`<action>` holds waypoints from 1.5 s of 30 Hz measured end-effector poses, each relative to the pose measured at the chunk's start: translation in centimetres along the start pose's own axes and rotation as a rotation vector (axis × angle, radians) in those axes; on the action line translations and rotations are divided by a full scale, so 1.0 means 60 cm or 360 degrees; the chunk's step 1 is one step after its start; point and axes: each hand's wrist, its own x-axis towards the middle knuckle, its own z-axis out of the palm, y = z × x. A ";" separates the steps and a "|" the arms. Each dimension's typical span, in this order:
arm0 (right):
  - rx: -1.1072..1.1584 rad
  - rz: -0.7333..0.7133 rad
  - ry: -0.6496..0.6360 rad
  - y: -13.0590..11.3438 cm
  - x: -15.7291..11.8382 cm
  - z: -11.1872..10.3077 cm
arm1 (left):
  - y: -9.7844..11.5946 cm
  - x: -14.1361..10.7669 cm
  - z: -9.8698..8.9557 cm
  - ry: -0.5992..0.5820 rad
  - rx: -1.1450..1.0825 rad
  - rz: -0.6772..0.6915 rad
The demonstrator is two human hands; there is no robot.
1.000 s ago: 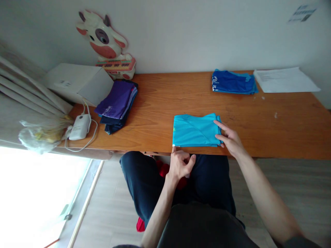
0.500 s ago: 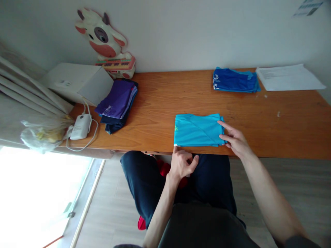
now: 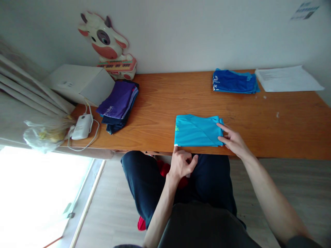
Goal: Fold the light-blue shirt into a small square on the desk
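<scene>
Along the front edge of the table [image 3: 165,100], you have the light-blue cloth [image 3: 198,131] folded into a flat rectangle, lying in front of your knees. A bit of green print shows at its left end, and a small white patch marks its near left corner. Your left hand [image 3: 182,163] is just in front of the table, its index finger reaching to that corner; the thumb stands apart and the other fingers are curled in. Your right hand [image 3: 234,141] comes in from the right, fingers parted, with its tips on the cloth's right end. Whether any fabric is pinched between them, you cannot tell from this view.

Farther back on the right, you have the dark-blue cloth [image 3: 234,81] lying folded, with white print at its left end, and the papers [image 3: 288,79] lie just beside it. Over on the left, the purple stack [image 3: 120,98] holds several folded cloths, dark ones at the bottom, next to the white box [image 3: 85,82]. Behind them the cow toy [image 3: 108,44] is upright against the wall, with a keyboard at its base. Closer to you sit the white adapter [image 3: 82,126] with its cables and the clear bag [image 3: 43,136], by the curtain [image 3: 26,91].
</scene>
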 end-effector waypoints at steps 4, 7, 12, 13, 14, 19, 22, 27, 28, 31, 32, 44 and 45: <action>-0.0005 -0.0016 0.0028 0.003 0.001 0.003 | -0.004 -0.002 0.006 0.0019 0.0022 0.0013; -0.0009 0.0038 0.0005 0.009 0.001 0.003 | -0.005 -0.002 0.007 0.0022 0.0031 0.0007; -0.0040 0.0031 -0.0020 0.009 -0.001 0.000 | -0.004 -0.002 0.007 0.0041 0.0016 0.0005; -0.0044 0.0030 -0.0018 0.009 -0.002 0.000 | -0.004 -0.002 0.007 0.0041 0.0013 0.0002; -0.0047 0.0029 -0.0016 0.008 -0.002 0.000 | -0.004 -0.002 0.007 0.0041 0.0011 -0.0001; -0.0044 0.0034 -0.0019 0.009 -0.003 0.001 | -0.003 -0.001 0.007 0.0047 0.0004 0.0008; -0.0038 0.0049 -0.0037 0.011 -0.002 0.001 | -0.003 0.000 0.008 0.0050 0.0002 0.0021; -0.0035 0.0049 -0.0037 0.013 -0.001 -0.001 | -0.003 0.000 0.007 0.0043 0.0006 0.0021; -0.0030 0.0051 -0.0038 0.014 -0.001 -0.001 | -0.002 0.000 0.007 0.0040 0.0005 0.0019; -0.0016 0.0049 -0.0033 0.013 -0.001 -0.001 | -0.002 0.000 0.005 0.0045 0.0001 0.0013; -0.0012 0.0047 -0.0030 0.013 -0.001 -0.001 | -0.003 0.000 0.005 0.0047 -0.0004 0.0014; -0.0028 -0.0006 -0.0046 0.017 -0.002 -0.002 | -0.010 -0.006 0.000 0.0061 -0.0111 0.0027; -0.0032 -0.0005 -0.0044 0.018 -0.002 -0.001 | -0.008 -0.006 -0.001 0.0047 -0.0104 0.0016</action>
